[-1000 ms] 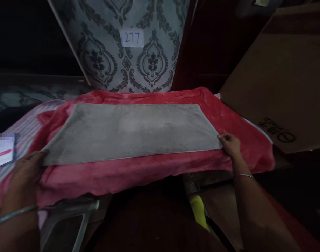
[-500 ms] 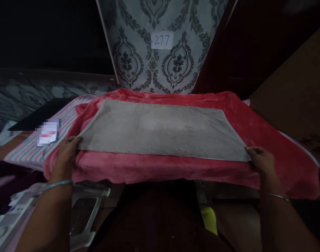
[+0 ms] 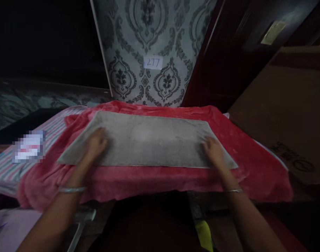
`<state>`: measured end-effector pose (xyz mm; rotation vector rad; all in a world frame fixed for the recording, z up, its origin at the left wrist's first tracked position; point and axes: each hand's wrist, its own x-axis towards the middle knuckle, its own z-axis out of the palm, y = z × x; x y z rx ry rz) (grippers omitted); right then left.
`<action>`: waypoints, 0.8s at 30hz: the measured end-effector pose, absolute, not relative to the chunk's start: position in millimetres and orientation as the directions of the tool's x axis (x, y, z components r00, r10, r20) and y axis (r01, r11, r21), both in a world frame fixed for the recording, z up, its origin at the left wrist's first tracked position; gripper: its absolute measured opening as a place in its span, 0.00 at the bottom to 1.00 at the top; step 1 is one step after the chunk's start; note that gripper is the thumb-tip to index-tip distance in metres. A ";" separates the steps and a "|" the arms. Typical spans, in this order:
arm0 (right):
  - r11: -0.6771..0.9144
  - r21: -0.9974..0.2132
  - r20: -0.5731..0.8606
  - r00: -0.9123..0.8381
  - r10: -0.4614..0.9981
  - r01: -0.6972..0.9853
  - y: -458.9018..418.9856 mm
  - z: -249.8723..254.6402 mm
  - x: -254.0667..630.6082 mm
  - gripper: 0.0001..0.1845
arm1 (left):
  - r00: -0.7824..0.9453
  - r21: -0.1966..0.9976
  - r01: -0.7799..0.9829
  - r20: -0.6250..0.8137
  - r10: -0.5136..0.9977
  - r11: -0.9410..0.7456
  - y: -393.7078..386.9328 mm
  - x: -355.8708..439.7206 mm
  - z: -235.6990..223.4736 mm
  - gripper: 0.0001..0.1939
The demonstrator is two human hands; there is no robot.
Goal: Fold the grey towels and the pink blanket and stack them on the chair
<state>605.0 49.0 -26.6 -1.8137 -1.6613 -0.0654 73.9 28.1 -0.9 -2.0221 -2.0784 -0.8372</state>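
A grey towel-like cloth (image 3: 151, 140) lies spread flat in a wide rectangle on a red plush blanket (image 3: 154, 180). My left hand (image 3: 97, 142) is over the left part of the cloth, its fingers loosely bent and apart. Over the right part is my right hand (image 3: 211, 148), also with loose, parted fingers. Nothing shows in either hand. Both are blurred, and I cannot tell whether they touch the cloth. The cloth's front corners lie free on the blanket.
A striped cloth (image 3: 5, 169) with a pixelated item (image 3: 30, 146) on it lies at the left. A cardboard box (image 3: 283, 115) stands at the right. Behind is a patterned wall with a "277" paper label (image 3: 153, 62). A dark screen (image 3: 44, 42) stands back left.
Both hands have let go of the cloth's front corners and moved inward and forward over it. The cloth now lies flat. The view has shifted slightly to the right and up.
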 end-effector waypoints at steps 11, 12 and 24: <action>0.427 -0.209 0.054 -0.425 0.903 0.880 61.6 -33.6 417.5 0.31 | 0.375 0.045 0.924 0.081 0.923 -0.379 57.0 219.4 -29.7 0.30; 0.435 -0.210 0.043 -0.436 0.899 0.875 64.0 -34.1 424.2 0.31 | 0.378 0.038 0.923 0.088 0.922 -0.382 56.9 217.1 -33.7 0.30; -0.353 -0.066 -0.045 0.350 0.936 0.933 58.7 -38.1 671.0 0.33 | 0.399 -0.028 0.917 0.139 0.906 -0.399 76.1 209.3 -44.3 0.32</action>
